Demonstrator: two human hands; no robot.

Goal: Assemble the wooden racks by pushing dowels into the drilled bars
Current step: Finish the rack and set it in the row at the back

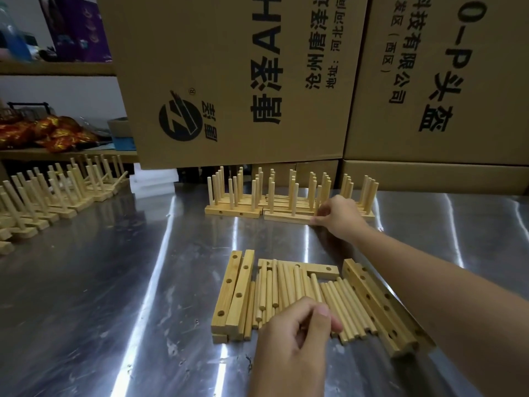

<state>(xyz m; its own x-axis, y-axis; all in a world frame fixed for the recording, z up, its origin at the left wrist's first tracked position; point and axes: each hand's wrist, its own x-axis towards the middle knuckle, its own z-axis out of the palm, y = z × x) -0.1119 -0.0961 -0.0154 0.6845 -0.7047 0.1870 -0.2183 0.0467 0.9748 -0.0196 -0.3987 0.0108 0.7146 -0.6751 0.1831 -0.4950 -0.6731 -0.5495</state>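
Observation:
A pile of loose dowels (312, 293) lies on the steel table (114, 282), flanked by drilled bars on the left (234, 296) and on the right (375, 302). My left hand (297, 333) rests on the near end of the dowel pile, its fingers curled over several dowels. My right hand (337, 216) reaches to the back and holds the right end of the front rack (286, 216), a bar with upright dowels. More finished racks (234, 207) stand in rows around it.
Large cardboard boxes (237, 81) form a wall right behind the racks. A second row of finished racks (51, 196) runs along the table's left edge. Shelves with bags and bottles (43, 133) stand at the far left.

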